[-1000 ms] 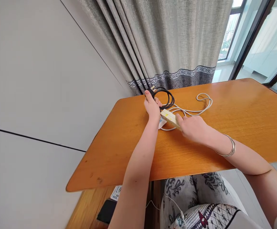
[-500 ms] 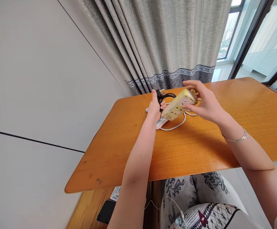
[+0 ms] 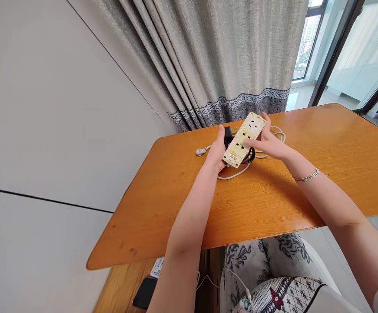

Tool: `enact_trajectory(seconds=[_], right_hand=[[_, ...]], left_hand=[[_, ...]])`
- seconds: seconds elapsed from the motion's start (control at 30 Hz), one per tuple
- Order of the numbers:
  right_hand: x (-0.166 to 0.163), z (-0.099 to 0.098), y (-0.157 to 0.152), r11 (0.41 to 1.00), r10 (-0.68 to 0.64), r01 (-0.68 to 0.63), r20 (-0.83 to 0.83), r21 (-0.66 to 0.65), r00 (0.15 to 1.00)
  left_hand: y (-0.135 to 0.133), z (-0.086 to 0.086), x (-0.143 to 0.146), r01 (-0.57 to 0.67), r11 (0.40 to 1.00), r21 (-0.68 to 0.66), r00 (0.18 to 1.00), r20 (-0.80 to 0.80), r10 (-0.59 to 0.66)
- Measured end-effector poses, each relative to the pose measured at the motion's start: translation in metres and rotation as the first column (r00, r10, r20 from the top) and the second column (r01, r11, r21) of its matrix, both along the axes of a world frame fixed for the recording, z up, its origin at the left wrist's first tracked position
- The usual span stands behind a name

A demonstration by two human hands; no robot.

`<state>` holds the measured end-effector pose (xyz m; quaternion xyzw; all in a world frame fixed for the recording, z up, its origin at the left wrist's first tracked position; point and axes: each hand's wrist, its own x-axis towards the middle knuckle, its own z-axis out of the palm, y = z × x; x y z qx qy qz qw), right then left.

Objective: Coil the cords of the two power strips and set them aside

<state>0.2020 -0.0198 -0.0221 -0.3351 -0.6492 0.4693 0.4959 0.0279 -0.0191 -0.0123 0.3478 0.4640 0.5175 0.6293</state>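
Note:
A yellowed white power strip (image 3: 245, 138) is tilted above the table, its socket face turned toward me. My right hand (image 3: 269, 138) grips its right side, thumb across the sockets and fingers behind. At the lower left end my left hand (image 3: 217, 152) is closed around the black plug (image 3: 228, 135) and its bundled black cord (image 3: 250, 155), touching the strip; its fingers are partly hidden. Beneath them a white cable (image 3: 234, 175) curves over the tabletop. A white plug (image 3: 201, 151) lies to the left of my left hand.
The wooden table (image 3: 163, 208) has a rounded near left corner. Behind it hangs a grey curtain (image 3: 228, 52), with a white panelled wall (image 3: 45, 130) on the left. Below the table edge lies a dark phone-like object (image 3: 145, 292) on a wooden surface.
The power strip has turned so its socket face shows more fully. My right hand has moved left and closed on its side. The second strip beneath is now mostly hidden.

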Motion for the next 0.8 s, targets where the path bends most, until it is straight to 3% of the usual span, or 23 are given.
enact_trajectory(seconds=[0.07,0.17,0.37,0.53,0.6,0.67,0.8], right_hand=[[-0.002,0.004,-0.006,0.992,0.081,-0.083,-0.025,-0.100,0.996],[-0.002,0.009,-0.010,0.980,0.077,-0.079,-0.018,-0.181,0.997],[0.000,0.003,-0.002,0.961,-0.074,0.059,-0.046,-0.270,0.996],[0.013,-0.010,0.024,0.918,-0.290,0.240,-0.122,-0.314,0.949],[0.030,-0.013,0.038,0.874,-0.437,0.353,-0.223,-0.333,0.871],[0.056,-0.016,0.052,0.798,-0.592,0.474,-0.334,-0.372,0.733],[0.120,-0.027,0.068,0.561,-0.828,0.654,-0.364,-0.508,0.427]], left_hand=[[0.001,0.000,-0.001,0.008,1.000,-0.013,1.000,0.024,-0.007],[0.005,-0.003,-0.001,0.015,1.000,-0.023,0.999,0.046,-0.014],[0.014,-0.006,-0.005,0.122,0.992,0.015,0.986,0.111,-0.123],[0.013,-0.002,-0.010,0.055,0.997,0.048,0.990,0.124,-0.061],[0.012,-0.002,-0.011,0.045,0.998,0.042,0.991,0.123,-0.050],[0.011,-0.002,-0.011,0.056,0.998,0.028,0.991,0.122,-0.059],[0.012,-0.001,-0.009,0.063,0.998,0.017,0.988,0.142,-0.065]])
